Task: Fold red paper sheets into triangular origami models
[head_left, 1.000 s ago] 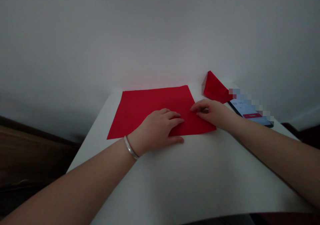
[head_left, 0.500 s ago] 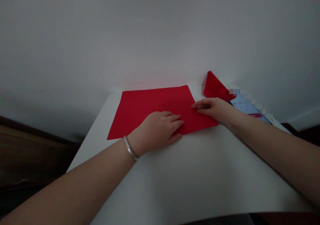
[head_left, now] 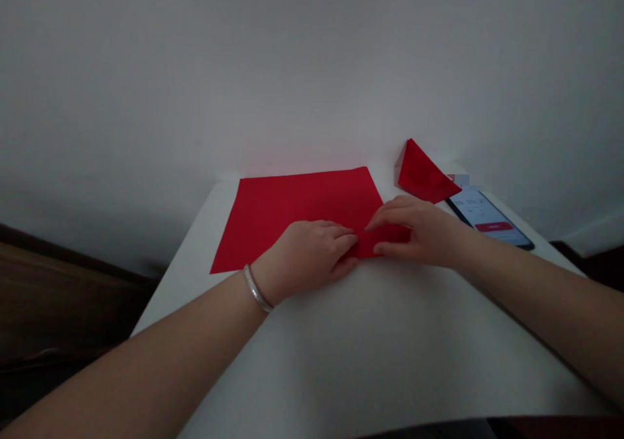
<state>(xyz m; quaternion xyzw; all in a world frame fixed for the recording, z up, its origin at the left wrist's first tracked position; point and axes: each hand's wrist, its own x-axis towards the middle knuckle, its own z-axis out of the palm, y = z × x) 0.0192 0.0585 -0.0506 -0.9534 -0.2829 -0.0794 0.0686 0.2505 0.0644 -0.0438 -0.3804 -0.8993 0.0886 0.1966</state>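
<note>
A flat sheet of red paper (head_left: 287,208) lies on the white table (head_left: 361,348). My left hand (head_left: 316,253), with a silver bangle (head_left: 257,289) at its wrist, rests on the sheet's near edge with its fingers stretched out and lying flat. Over the sheet's near right corner is my right hand (head_left: 414,231), its thumb and fingers apart with a gap between them. The fingertips of both hands are close together. Part of the paper's right side is hidden beneath my right hand.
Behind my right hand stands a folded red paper piece (head_left: 424,172), peaked at the top. A phone (head_left: 492,218) with a lit screen lies at the table's right side. A pale wall (head_left: 312,68) rises behind the table, and brown wood (head_left: 63,296) shows at left.
My right hand has moved nearer to me and slightly left, towards my left hand, uncovering more of the phone. My left hand and the sheet have hardly moved.
</note>
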